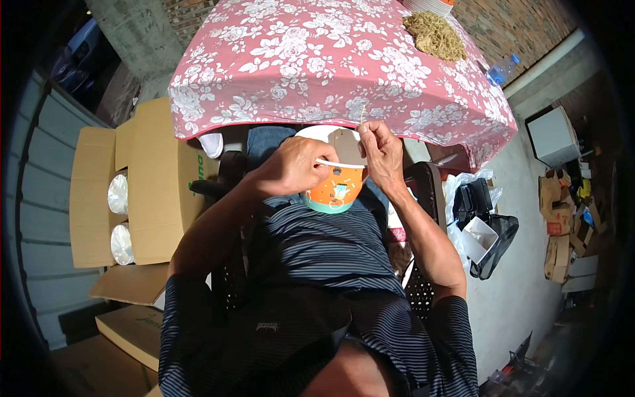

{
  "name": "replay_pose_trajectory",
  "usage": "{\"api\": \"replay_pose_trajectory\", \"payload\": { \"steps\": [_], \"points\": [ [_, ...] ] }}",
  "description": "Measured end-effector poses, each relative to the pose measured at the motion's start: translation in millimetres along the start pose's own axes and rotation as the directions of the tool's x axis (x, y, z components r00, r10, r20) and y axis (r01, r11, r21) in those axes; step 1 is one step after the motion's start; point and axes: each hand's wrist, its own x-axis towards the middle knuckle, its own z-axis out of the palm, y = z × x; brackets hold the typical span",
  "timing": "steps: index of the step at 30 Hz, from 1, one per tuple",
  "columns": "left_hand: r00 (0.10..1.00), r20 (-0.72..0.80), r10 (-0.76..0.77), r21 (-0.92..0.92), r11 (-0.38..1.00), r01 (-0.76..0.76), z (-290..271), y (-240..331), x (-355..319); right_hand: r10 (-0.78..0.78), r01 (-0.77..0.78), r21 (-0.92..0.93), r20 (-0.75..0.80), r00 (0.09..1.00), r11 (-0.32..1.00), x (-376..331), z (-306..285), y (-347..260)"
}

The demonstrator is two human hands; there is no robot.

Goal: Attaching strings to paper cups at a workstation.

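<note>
Your striped shirt [317, 248] lies nearest. At 12 o'clock, your left hand [297, 164] clamps its fingers on the orange bucket [336, 190] rim; your right hand [385, 155] pinches a thin strand [362, 112], fingertips together. Work appears partway (strand's lower end hidden); the tan bundle [434, 36] at 1 o'clock seems unused.

Green lettering on two cartons

You can see green lettering [200, 165] running sideways on the open carton [155, 198] left of centre, and similar green script [151, 322] on the flat carton [122, 331] at lower left. Your striped shirt [324, 255] bears a small pale mark [268, 326], lower middle. Any wording on the orange cup [329, 195], at centre, is too small to read.
</note>
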Motion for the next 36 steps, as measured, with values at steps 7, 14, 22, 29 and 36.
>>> {"api": "replay_pose_trajectory", "payload": {
  "steps": [7,14,22,29,36],
  "points": [
    [0.991,0.107,-0.079,-0.092,0.992,0.089,-13.9,-4.8,4.1,0.008,-0.008,0.002,0.007,1.000,1.000,2.6,1.6,2.0],
    [0.997,0.070,0.028,-0.219,0.976,-0.012,-3.0,-19.3,8.2,0.022,-0.022,0.006,0.009,1.000,1.000,5.7,0.1,9.1],
    [0.997,-0.024,-0.069,0.181,0.981,0.072,6.2,-13.3,9.6,0.017,-0.018,-0.021,-0.031,0.999,1.000,9.5,2.8,18.1],
    [0.998,-0.056,0.036,-0.095,0.995,-0.041,12.5,-31.6,11.0,0.038,-0.040,-0.063,-0.024,0.999,0.997,9.5,4.2,18.7],
    [0.977,0.211,-0.033,-0.218,0.973,0.079,-11.4,-33.7,14.9,0.011,-0.012,-0.046,-0.015,1.000,0.999,7.0,8.2,16.8]
  ]
}}
